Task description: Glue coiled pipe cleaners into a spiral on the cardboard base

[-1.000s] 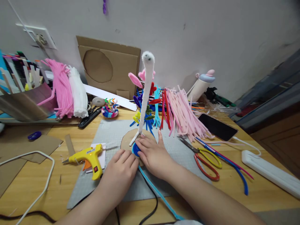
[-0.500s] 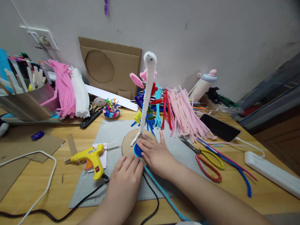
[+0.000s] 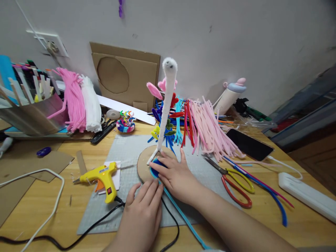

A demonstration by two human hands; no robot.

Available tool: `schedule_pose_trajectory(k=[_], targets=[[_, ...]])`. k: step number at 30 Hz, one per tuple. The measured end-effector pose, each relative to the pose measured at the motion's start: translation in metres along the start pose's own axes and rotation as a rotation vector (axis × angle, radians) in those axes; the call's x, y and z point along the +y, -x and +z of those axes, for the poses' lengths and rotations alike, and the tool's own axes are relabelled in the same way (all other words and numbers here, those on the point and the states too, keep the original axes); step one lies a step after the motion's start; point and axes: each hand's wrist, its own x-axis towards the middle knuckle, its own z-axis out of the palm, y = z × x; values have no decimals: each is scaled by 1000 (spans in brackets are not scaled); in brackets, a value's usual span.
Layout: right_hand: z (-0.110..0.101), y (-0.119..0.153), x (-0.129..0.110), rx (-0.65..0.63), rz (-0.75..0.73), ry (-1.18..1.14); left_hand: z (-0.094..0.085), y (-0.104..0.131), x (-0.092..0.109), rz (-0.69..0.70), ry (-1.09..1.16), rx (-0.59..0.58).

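Observation:
A round cardboard disc [image 3: 144, 168] lies on the grey cutting mat [image 3: 105, 217]. From it rises a tall white fuzzy stem [image 3: 165, 108], forked at its foot. A flat dark-blue shape edged in light blue [image 3: 155, 168] rests on the disc by the fork. My right hand [image 3: 178, 176] lies over that shape, fingers spread and touching it. At the disc's near edge, my left hand [image 3: 143, 206] has its fingers bent together on the light-blue pipe cleaner [image 3: 183, 217], whose tail runs toward me. The left thumb is mostly hidden.
A yellow hot glue gun [image 3: 106, 180] lies left, its black cord [image 3: 91, 224] crossing the mat. Scissors [image 3: 236, 182], a phone [image 3: 248, 143] and a power strip [image 3: 304, 190] are right. Pink pipe cleaners [image 3: 210, 129] lie behind; cardboard [image 3: 141, 73] leans on the wall.
My left hand has shifted slightly, its fingers stretching a little more along the disc's edge. My right hand still lies on the blue shape. The view has moved slightly.

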Motion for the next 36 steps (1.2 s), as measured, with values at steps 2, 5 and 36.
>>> schedule_pose_trajectory(k=[2, 5, 36], targets=[[-1, 2, 0, -22, -20, 20, 0, 0, 0, -7, 13, 4], [-2, 3, 0, -35, -28, 49, -4, -3, 0, -5, 23, -1], [-4, 3, 0, -63, -4, -36, -20, -27, -6, -90, -41, -103]])
